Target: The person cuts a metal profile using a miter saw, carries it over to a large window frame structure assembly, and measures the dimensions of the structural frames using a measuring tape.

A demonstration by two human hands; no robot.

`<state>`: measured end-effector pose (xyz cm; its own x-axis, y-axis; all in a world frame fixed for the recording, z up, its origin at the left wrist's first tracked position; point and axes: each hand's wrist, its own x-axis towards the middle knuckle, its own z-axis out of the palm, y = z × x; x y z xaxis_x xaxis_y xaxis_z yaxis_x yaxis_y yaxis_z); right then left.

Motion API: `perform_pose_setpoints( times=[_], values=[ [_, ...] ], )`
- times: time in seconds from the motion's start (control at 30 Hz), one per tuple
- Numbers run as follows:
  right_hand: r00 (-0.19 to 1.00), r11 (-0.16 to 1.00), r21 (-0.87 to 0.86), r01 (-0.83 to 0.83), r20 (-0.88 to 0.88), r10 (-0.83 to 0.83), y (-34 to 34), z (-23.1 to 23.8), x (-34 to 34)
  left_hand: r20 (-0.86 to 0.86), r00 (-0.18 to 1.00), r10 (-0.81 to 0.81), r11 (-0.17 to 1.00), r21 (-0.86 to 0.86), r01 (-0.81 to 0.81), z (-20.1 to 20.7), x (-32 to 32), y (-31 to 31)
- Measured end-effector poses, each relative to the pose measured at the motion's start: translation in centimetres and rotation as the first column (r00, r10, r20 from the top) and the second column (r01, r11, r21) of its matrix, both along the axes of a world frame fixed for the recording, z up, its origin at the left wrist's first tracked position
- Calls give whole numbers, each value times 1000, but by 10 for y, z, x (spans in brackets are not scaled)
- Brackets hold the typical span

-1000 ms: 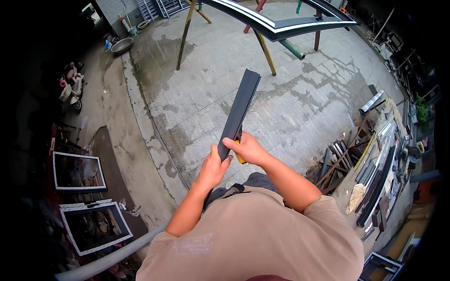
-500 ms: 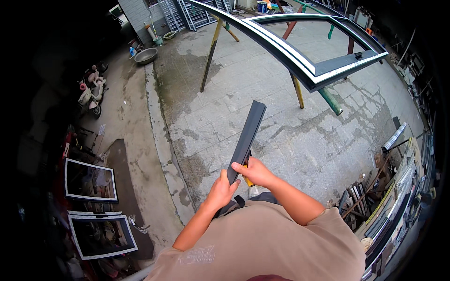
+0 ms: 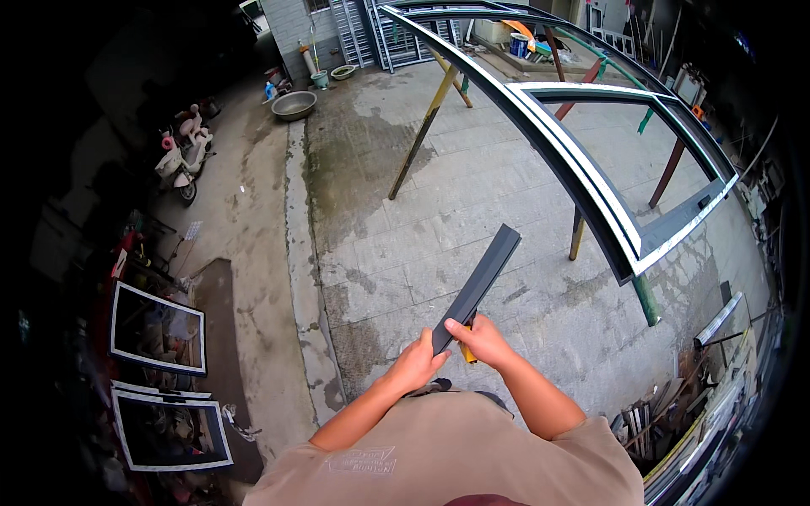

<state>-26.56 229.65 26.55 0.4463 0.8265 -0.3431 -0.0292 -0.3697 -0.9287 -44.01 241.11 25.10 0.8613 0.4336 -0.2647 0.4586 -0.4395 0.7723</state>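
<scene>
A long dark grey profile strip (image 3: 483, 282) with lengthwise ridges slants away from my body to the upper right. My left hand (image 3: 413, 363) is closed round its near end. My right hand (image 3: 483, 339) presses its thumb on the strip's right edge, close to the left hand. A yellow tool (image 3: 469, 352) shows beneath the right hand, apparently in its grip; most of it is hidden, so its kind is unclear. Beyond the strip, a large dark window frame (image 3: 548, 143) with white film strips lies raised on trestle legs.
Yellow-black trestle legs (image 3: 419, 135) and a green pipe end (image 3: 645, 302) stand under the frame. Two smaller framed panels (image 3: 173, 426) lean at the left. Scrap profiles (image 3: 650, 413) are heaped at the right. A scooter (image 3: 187, 160) and a basin (image 3: 294, 105) are farther off.
The view has shifted, so the large frame appears lower and farther right. The strip now tilts more to the right, with both hands still on it.
</scene>
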Motion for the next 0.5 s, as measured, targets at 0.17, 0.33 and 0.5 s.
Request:
perform_pose_setpoints(
  times=[0.17,0.33,0.5],
  values=[
    [996,996,-1,88,-8,-88,66,-12,33,63,987,-148,989,6,148,-13,40,95],
    [982,985,66,158,-119,-150,129,-1,56,83,960,-267,963,54,263,12,79,180],
    [966,955,155,251,-104,-237,182,-9,81,87,942,-325,944,84,318,31,127,257]
  ],
)
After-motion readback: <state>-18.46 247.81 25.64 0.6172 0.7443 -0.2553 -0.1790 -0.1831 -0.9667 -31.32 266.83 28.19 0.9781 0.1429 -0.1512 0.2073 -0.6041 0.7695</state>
